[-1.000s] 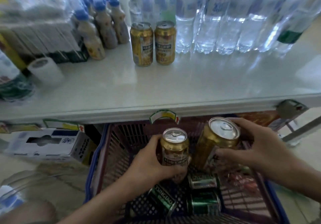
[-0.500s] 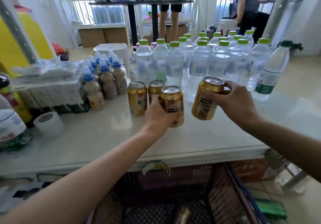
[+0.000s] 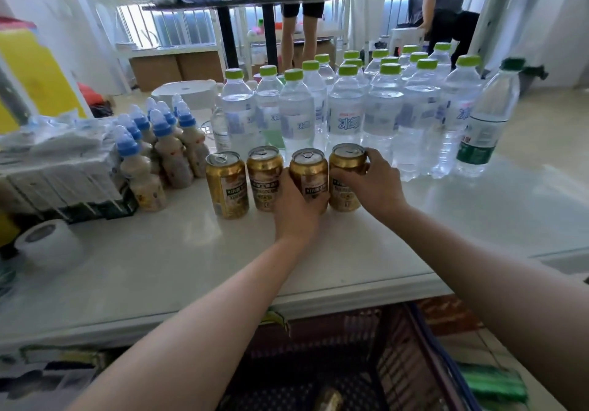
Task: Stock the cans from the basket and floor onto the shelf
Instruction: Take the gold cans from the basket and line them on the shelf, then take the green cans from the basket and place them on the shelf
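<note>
Several gold cans stand upright in a row on the white shelf [image 3: 191, 267]. The leftmost can [image 3: 227, 185] and the second can [image 3: 264, 174] stand free. My left hand [image 3: 296, 210] is wrapped around the third gold can [image 3: 309, 171], which rests on the shelf. My right hand [image 3: 376, 184] grips the fourth gold can [image 3: 345, 163] at the right end of the row, fingers over its rim. Below the shelf edge is the dark red basket [image 3: 398, 356] with a blue rim; its contents are mostly hidden.
Water bottles with green caps [image 3: 347, 111] crowd the shelf right behind the cans. Small blue-capped drink bottles [image 3: 165, 152] and wrapped packs [image 3: 57, 168] stand to the left, with a paper roll [image 3: 47, 245] near the front. Green packaging [image 3: 490, 385] lies on the floor at right. People stand beyond the shelf.
Both hands lifted a gold can each out of the basket, carried them up to the shelf and set them down at the right of the two cans standing there.
</note>
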